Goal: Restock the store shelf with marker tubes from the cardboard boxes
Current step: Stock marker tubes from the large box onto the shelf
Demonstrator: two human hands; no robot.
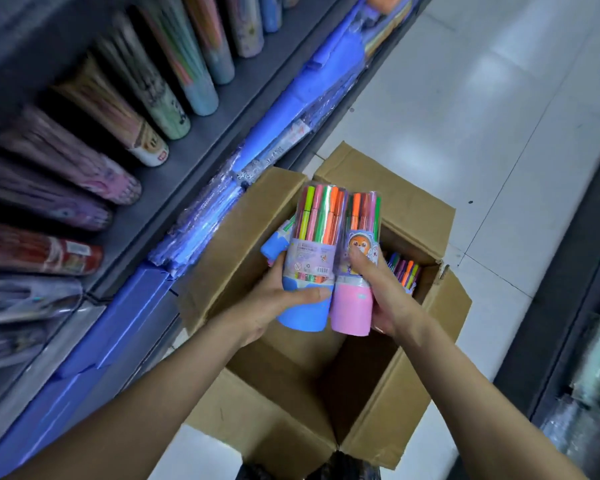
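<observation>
Mid-restock, pickup step: left hand (274,303) gripped a blue tube (309,258), right hand (385,292) gripped a pink tube (355,271), both held over the open box (423,216). More tubes (404,270) remained in the box. Next move likely: carry both left to the shelf (194,143), stand them beside its tubes. Box sat on white tiled floor (482,116).

A blue-based marker tube (303,271) and a pink-based marker tube (355,282) with a cartoon animal sticker show orange, green, pink and yellow pens through clear walls. The cardboard box (326,393) is plain brown. Blue packets (291,109) edge a dark grey shelf (201,140) above pale floor tiles (482,116).
</observation>
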